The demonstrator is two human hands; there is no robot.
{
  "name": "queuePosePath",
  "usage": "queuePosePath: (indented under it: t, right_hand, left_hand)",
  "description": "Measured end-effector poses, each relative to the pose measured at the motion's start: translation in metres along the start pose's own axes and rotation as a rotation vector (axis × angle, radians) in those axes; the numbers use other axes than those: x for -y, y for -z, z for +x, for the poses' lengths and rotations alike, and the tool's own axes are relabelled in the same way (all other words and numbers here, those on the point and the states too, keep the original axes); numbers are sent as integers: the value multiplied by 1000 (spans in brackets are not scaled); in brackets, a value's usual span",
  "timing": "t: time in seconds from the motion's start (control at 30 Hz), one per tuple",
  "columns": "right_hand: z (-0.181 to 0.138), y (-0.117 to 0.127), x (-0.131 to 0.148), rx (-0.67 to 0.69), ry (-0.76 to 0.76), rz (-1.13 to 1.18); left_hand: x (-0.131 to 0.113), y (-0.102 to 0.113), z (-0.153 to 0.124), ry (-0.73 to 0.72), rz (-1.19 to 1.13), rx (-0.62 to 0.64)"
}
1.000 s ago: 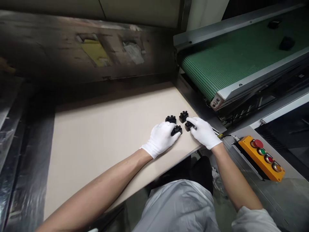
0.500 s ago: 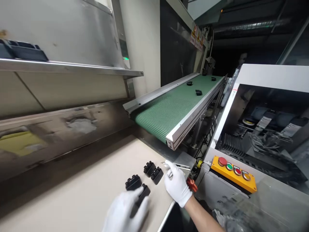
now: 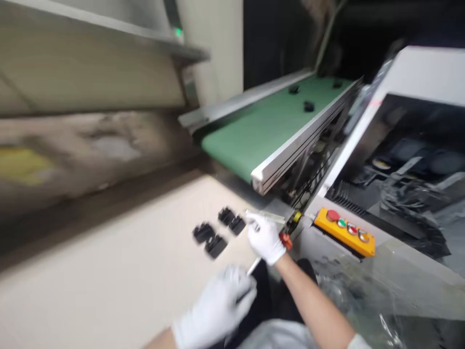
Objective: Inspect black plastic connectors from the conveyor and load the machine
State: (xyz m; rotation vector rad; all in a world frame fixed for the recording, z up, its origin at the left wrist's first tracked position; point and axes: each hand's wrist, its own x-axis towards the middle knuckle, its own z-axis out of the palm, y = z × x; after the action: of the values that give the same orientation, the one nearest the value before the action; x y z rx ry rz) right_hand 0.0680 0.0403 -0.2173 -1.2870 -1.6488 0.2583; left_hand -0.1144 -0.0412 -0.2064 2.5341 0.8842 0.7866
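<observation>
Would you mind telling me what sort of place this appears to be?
It looks like a factory workstation: a green conveyor belt bears small dark pieces, a yellow-orange control box has push buttons, and four black blocks sit on the pale work surface.

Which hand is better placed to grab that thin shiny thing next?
Probably the right hand: it is right at the thin shiny thing, while the left hand is farther away, below the black pieces.
</observation>
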Motion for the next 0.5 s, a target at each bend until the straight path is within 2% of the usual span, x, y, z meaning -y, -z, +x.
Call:
queuePosePath:
  t: [0.1, 0.27, 0.5]
  right_hand:
    - [3, 1, -5, 53, -34, 0]
    - [5, -2, -14, 89, -117, -25]
    - [5, -3, -6, 100, -118, -51]
  left_hand:
    - [-4, 15, 10, 65, -22, 46]
    - [4, 13, 9, 190, 24, 132]
    - [-1, 22, 10, 217, 9, 139]
